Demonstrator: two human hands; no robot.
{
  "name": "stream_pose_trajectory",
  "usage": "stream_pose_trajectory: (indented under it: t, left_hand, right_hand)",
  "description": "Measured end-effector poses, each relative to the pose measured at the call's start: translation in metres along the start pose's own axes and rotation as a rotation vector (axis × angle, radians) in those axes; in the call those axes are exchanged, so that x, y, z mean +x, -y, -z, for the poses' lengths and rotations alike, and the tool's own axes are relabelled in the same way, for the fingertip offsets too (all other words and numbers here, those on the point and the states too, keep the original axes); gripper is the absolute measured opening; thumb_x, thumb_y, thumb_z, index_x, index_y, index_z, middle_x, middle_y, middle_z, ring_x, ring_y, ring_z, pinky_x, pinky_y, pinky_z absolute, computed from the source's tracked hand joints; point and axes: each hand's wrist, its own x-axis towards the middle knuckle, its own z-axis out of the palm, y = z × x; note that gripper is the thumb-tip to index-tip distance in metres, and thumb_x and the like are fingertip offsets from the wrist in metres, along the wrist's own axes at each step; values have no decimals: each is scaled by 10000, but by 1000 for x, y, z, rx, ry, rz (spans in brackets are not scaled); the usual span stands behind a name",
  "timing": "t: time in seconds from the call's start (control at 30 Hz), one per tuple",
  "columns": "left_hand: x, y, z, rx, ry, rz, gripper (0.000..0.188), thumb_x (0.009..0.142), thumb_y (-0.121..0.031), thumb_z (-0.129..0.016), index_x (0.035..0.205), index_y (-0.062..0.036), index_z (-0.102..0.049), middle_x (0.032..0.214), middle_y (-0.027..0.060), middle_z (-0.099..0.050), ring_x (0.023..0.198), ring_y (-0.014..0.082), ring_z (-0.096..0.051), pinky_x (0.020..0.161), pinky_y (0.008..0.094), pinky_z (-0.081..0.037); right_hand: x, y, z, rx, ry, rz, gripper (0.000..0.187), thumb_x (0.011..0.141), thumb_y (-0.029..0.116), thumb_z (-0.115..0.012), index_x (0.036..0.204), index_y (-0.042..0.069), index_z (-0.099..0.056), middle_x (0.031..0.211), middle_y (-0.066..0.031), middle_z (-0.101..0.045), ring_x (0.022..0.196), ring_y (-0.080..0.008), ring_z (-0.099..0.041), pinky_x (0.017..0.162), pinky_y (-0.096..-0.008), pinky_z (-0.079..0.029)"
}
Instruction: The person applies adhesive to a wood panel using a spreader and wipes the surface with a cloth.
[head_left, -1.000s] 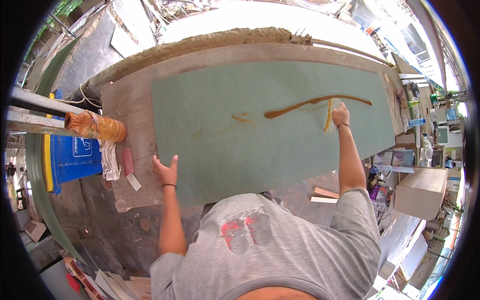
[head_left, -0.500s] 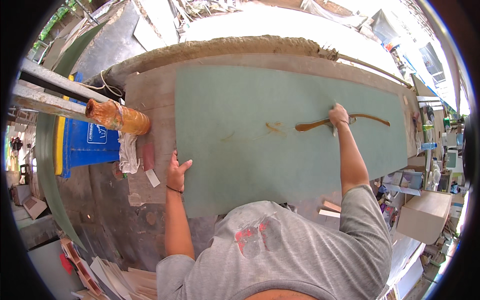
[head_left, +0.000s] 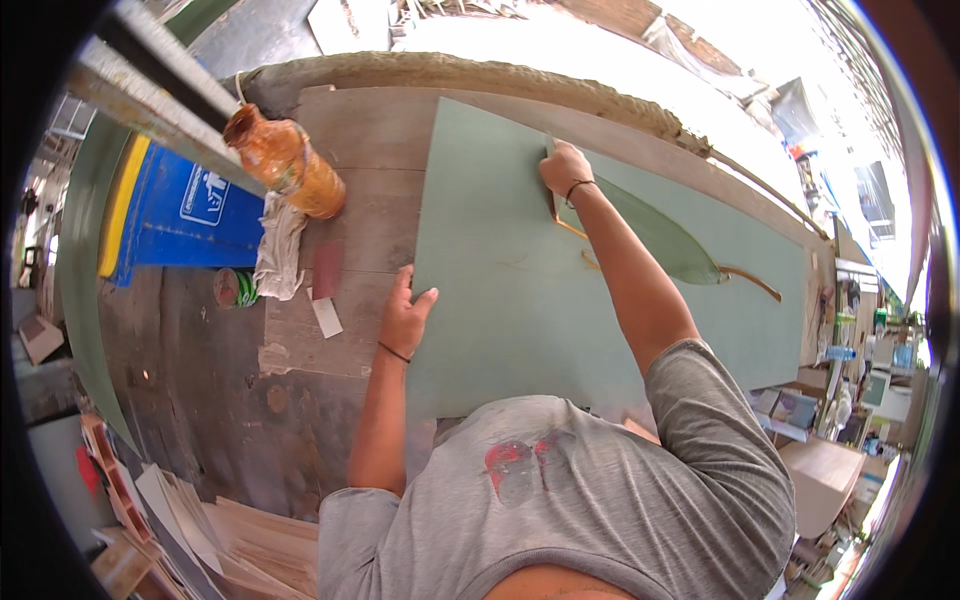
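Grey short-sleeved T-shirt (head_left: 600, 500) filling the lower middle of the frame, heathered cloth, with a faded red print (head_left: 520, 462) on the chest. Sleeves ending above the elbows, the right sleeve (head_left: 715, 400) loose and creased, the left sleeve (head_left: 350, 505) hemmed at lower centre-left. Bare forearms. Thin dark band (head_left: 394, 352) around the wrist of the left hand (head_left: 405, 318). Similar dark band (head_left: 573, 186) around the wrist of the right hand (head_left: 565, 165), upper centre. No gloves, no rings discernible on the fingers (head_left: 425, 297).

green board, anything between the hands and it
Nothing visible. The left hand lies flat on the near left edge of the green board, and the right hand presses directly on its surface by the glue line.
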Motion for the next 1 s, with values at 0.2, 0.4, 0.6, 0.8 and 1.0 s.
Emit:
stream_pose_trajectory:
  t: [0.2,0.4,0.6,0.8,1.0]
  left_hand:
    - [4,19,9,116,-57,4,550,812,-46,-541,1282,103,-298,1294,151,-407,1209,180,-360,1015,285,-261]
    - [11,18,13,176,-45,5,590,804,-69,-556,1289,120,-279,1287,174,-412,1199,202,-385,1013,296,-276]
    - [0,22,38,-159,124,156,594,767,-61,-588,1284,75,-330,1234,142,-465,1139,189,-443,982,300,-328]
    - [-55,30,44,-481,168,269,618,718,-30,-612,1288,11,-378,1142,67,-536,1084,151,-486,957,305,-362]
    - [-69,49,38,-480,113,172,580,734,-43,-570,1290,-22,-406,1196,52,-514,1122,147,-453,980,292,-321]
  right_hand:
    - [-7,110,-20,-1,93,171,282,723,161,-505,960,58,-619,971,-181,-625,937,-336,-594,799,-394,-484]
    - [-52,186,-32,45,193,399,252,742,169,-518,941,60,-628,959,-159,-635,918,-304,-611,759,-384,-500]
    - [-69,166,2,244,264,468,283,727,169,-599,977,37,-582,895,-189,-633,835,-327,-618,708,-409,-498]
    - [-38,-88,28,-45,9,241,416,769,161,-527,1160,21,-493,1022,-212,-601,963,-325,-583,811,-392,-463]
    - [-70,-40,-30,-121,-8,92,254,715,123,-491,951,45,-543,879,-228,-596,888,-406,-554,772,-469,-436]
